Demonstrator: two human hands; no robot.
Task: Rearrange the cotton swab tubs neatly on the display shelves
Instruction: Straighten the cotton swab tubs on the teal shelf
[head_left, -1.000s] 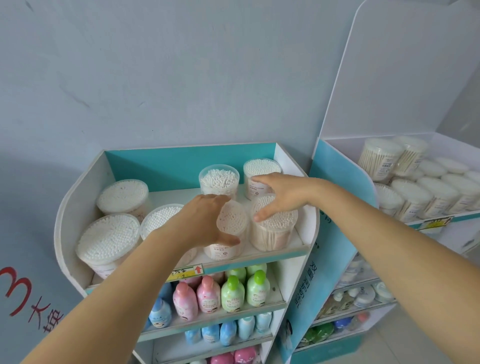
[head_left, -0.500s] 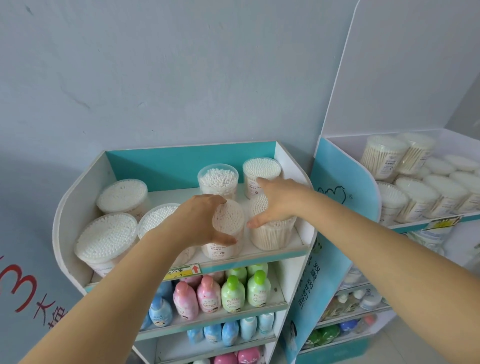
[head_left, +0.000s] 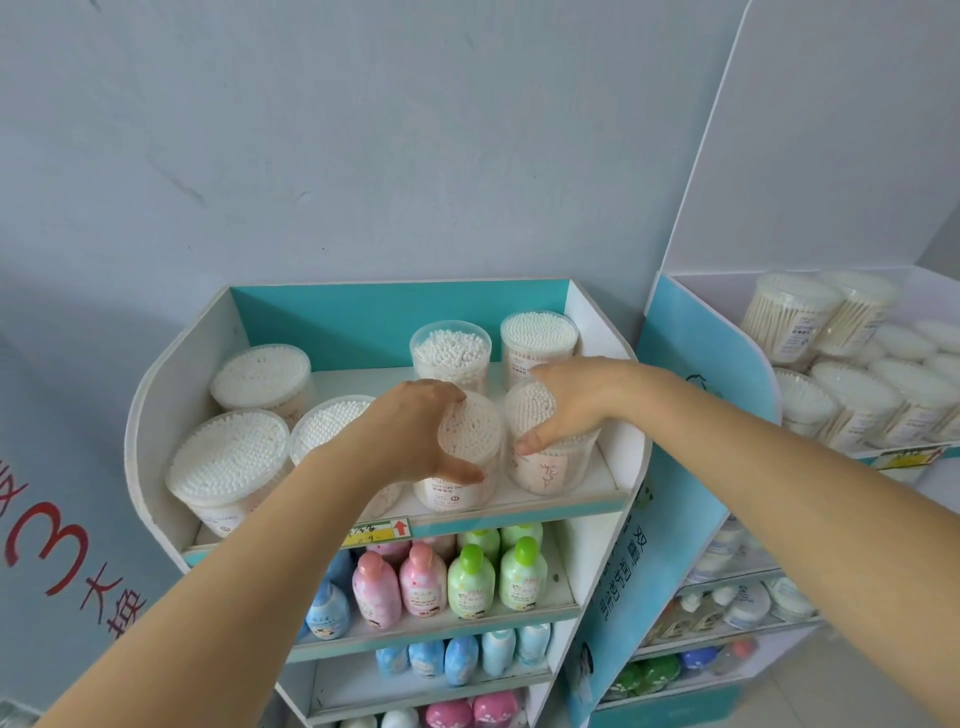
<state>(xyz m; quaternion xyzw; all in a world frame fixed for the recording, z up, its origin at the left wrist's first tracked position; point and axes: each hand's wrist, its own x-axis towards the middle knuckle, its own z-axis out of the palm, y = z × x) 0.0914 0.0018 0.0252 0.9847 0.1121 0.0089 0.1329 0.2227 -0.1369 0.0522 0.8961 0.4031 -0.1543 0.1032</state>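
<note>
Fingers (head_left: 457, 475) of my left hand (head_left: 415, 431) clasp the clear round swab tub (head_left: 467, 452) at the white top shelf's (head_left: 608, 488) front; my right hand (head_left: 566, 405) cups its neighbouring clear tub (head_left: 550, 467). I reckon we're midway: the left-side tubs look unaligned. Since a second ago, both hands have closed tighter and the tubs sit closer together.

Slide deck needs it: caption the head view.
Left hand and right hand grip adjacent front-row swab tubs on the top shelf.
</note>
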